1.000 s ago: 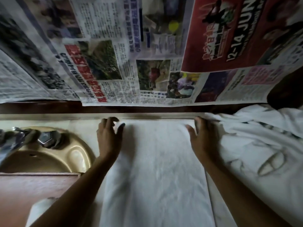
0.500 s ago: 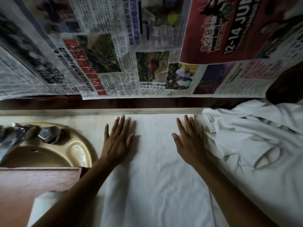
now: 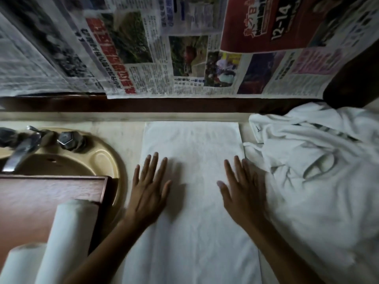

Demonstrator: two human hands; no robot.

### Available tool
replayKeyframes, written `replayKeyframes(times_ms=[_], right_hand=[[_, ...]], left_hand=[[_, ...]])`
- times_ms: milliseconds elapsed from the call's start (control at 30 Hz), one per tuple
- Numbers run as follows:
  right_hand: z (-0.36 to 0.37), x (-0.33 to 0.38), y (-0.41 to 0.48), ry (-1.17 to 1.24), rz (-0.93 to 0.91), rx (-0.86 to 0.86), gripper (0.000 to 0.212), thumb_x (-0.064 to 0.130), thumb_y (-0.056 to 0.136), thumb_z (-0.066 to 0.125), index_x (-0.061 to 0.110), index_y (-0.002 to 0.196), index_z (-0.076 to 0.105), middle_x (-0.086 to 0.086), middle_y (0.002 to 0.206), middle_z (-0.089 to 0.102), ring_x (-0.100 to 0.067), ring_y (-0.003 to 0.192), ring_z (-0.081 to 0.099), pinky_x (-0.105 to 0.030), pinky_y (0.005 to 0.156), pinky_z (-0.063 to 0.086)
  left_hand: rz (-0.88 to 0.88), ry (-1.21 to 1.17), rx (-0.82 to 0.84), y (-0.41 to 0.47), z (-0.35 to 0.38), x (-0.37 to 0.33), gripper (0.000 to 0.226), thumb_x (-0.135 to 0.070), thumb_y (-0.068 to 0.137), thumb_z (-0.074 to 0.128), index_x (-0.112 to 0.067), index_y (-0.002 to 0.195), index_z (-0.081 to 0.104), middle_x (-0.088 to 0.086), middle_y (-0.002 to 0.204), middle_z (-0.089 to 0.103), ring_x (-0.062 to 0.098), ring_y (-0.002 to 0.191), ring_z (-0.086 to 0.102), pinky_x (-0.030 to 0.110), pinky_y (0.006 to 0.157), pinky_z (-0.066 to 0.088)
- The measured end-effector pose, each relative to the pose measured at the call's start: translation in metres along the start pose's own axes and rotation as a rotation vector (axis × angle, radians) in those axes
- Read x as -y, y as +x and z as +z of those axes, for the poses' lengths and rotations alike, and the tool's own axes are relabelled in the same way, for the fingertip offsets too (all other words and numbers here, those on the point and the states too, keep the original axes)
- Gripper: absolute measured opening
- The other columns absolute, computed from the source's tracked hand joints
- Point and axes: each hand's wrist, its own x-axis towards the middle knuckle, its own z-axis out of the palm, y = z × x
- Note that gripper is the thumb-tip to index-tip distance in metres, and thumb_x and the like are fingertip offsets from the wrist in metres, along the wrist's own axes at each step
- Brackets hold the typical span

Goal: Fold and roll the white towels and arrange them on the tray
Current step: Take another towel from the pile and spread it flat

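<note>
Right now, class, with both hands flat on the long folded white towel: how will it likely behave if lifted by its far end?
Probably floppy: the long folded white towel lies limp and creased under the left hand and right hand, so it should sag. Pushed, it would likely bunch rather than slide, like the crumpled white cloth beside it.

— What are you working with?
— You've a matt, nubbly cloth towel (image 3: pixel 192 152). Your tray (image 3: pixel 41 197) is smooth reddish wood, the sink (image 3: pixel 106 158) glossy, the tap (image 3: pixel 19 154) dull metal, the newspaper (image 3: pixel 143 64) thin matt paper.
</note>
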Motion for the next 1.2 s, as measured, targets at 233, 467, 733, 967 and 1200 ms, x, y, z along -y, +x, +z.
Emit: replayKeyframes(times_ms=[233,467,733,967,1200], right_hand=[[0.014,0.004,-0.078,0.02,-0.179,0.051,0.063,0.056,0.102,0.044,0.024,0.156,0.042,-0.008,0.169,0.025,-0.029,0.157,0.018,-0.062,0.119,0.023],[-0.01,0.005,-0.122,0.072,-0.14,0.044,0.068,0.056,0.104,0.039,0.022,0.162,0.029,-0.009,0.172,0.011,-0.034,0.158,0.008,-0.055,0.124,0.014],[-0.006,-0.033,-0.183,-0.03,-0.161,0.106,0.061,0.053,0.105,0.038,0.024,0.159,0.035,-0.009,0.17,0.019,-0.03,0.157,0.018,-0.059,0.117,0.028],[-0.005,-0.012,-0.196,0.049,-0.165,0.14,0.066,0.053,0.105,0.036,0.021,0.162,0.027,-0.011,0.172,0.009,-0.033,0.158,0.01,-0.06,0.121,0.023],[0.002,0.003,-0.221,0.048,-0.224,0.112,0.065,0.052,0.106,0.038,0.021,0.162,0.029,-0.01,0.171,0.015,-0.029,0.158,0.011,-0.054,0.124,0.018]], left_hand=[[0.01,0.012,0.104,-0.076,0.021,-0.009,0.065,-0.055,0.105,0.03,-0.03,0.163,0.017,-0.001,0.172,0.006,0.019,0.159,0.002,0.056,0.125,0.014],[-0.038,0.03,-0.002,-0.139,0.012,-0.033,0.066,-0.049,0.104,0.032,-0.021,0.163,0.023,0.006,0.171,0.011,0.024,0.159,0.007,0.052,0.126,0.011],[-0.132,-0.004,0.111,-0.215,0.019,-0.025,0.067,-0.059,0.104,0.022,-0.033,0.164,0.006,-0.004,0.172,-0.007,0.017,0.158,-0.007,0.047,0.128,0.0],[-0.133,-0.032,0.044,-0.242,0.02,-0.053,0.066,-0.052,0.105,0.028,-0.027,0.164,0.012,0.001,0.172,0.0,0.021,0.159,-0.001,0.046,0.128,0.002],[-0.147,0.056,0.12,-0.26,0.031,-0.069,0.066,-0.059,0.105,0.019,-0.034,0.164,0.001,-0.004,0.172,-0.008,0.016,0.158,-0.011,0.045,0.127,-0.003]])
